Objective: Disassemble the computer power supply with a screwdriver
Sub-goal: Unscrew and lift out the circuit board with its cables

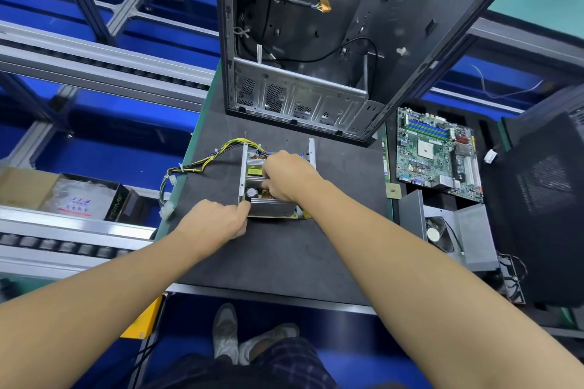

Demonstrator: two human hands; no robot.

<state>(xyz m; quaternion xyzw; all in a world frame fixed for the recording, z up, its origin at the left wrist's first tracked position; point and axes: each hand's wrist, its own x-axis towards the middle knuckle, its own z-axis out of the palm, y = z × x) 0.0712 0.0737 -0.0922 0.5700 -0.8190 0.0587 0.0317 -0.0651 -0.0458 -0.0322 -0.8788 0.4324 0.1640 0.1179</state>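
Observation:
The power supply (256, 178) lies open on the dark mat (284, 249), its lid off, with circuit board, capacitor and heat sinks showing. Its yellow and black cable bundle (202, 164) trails off the mat's left edge. My left hand (215, 219) presses thumb and fingers against the near left corner of the metal housing. My right hand (286, 175) reaches down into the unit with fingers curled over the board; what they grip is hidden. No screwdriver is visible.
An empty computer case (347, 41) stands at the back of the mat. A motherboard (437, 153) lies to the right, with a metal cover and fan (442, 230) in front of it and a black panel (543, 199) further right. Conveyor rails (94, 63) and a box (85, 196) are on the left.

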